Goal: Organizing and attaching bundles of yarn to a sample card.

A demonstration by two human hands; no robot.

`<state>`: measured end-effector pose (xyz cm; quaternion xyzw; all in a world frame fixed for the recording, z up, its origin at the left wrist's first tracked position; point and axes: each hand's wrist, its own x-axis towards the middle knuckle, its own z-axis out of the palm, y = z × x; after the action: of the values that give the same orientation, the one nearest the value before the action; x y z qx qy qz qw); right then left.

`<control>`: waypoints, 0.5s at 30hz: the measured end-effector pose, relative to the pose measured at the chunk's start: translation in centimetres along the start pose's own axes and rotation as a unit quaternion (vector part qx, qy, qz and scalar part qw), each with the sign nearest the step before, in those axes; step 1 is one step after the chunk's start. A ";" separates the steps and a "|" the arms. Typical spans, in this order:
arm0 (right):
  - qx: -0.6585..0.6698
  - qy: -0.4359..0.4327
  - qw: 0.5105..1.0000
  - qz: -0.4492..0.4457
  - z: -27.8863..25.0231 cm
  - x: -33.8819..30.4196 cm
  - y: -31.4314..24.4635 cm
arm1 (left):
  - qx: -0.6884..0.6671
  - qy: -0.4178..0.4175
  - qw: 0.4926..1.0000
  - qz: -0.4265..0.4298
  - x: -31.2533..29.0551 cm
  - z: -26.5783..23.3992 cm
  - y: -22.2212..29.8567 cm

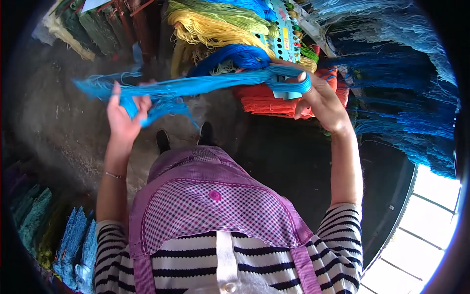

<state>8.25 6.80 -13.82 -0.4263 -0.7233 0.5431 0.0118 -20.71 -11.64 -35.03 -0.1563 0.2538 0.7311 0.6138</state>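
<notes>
A skein of bright blue thread [196, 85] stretches almost level between my two hands, with looser strands hanging below it on the left. Its looped end passes around the fingers and thumb of my right hand [323, 100], which holds it up at the right. At the other end, my left hand [126, 115] has the strands among its fingers, slightly smeared by motion. Loose thread ends fan out past that hand to the far left.
Yellow thread skeins [210, 29], a dark blue skein [240, 56] and red thread bundles [264, 103] lie ahead, beside a card with holes [284, 41]. Blue thread hangs [406, 112] along the right. More light blue skeins [73, 240] are at the lower left.
</notes>
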 end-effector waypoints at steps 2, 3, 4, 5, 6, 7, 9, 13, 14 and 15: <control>-0.080 0.075 0.983 -0.145 0.5 0.4 -0.2 | 0.226 -0.041 0.954 -0.191 -1.1 -5.5 -1.7; -0.133 0.100 0.964 -0.209 0.0 1.1 0.4 | 0.314 -0.035 0.915 -0.252 -2.4 -5.3 -2.2; -0.187 0.131 0.936 -0.268 -0.4 1.8 0.9 | 0.399 -0.028 0.863 -0.309 -3.2 -4.7 -2.5; -0.190 0.088 0.946 -0.248 -0.7 1.9 1.1 | 0.396 -0.027 0.865 -0.308 -3.5 -3.1 -3.0; -0.195 0.047 0.954 -0.222 -0.8 1.9 1.3 | 0.420 -0.125 0.886 -0.151 -3.7 -0.5 -3.8; -0.130 0.026 0.966 -0.224 -0.5 2.4 1.8 | 0.428 -0.214 0.878 0.018 -4.2 2.4 -4.7; -0.060 0.010 0.972 -0.226 0.2 3.3 2.4 | 0.426 -0.228 0.843 0.238 -4.1 8.1 -7.3; 0.032 0.004 0.975 -0.221 0.8 4.2 2.2 | 0.332 -0.199 0.914 0.120 -2.4 12.9 -10.7; 0.036 0.018 0.975 -0.221 1.0 4.4 2.2 | 0.294 -0.205 0.929 0.093 -2.2 13.2 -11.1; 0.037 0.022 0.976 -0.212 1.3 4.5 2.1 | 0.270 -0.200 0.940 0.050 -2.2 13.4 -11.1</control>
<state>6.02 8.68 -18.00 -0.2743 -0.7760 0.5454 0.1585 -8.28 -4.60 -24.86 0.1778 0.3213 0.6809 0.6337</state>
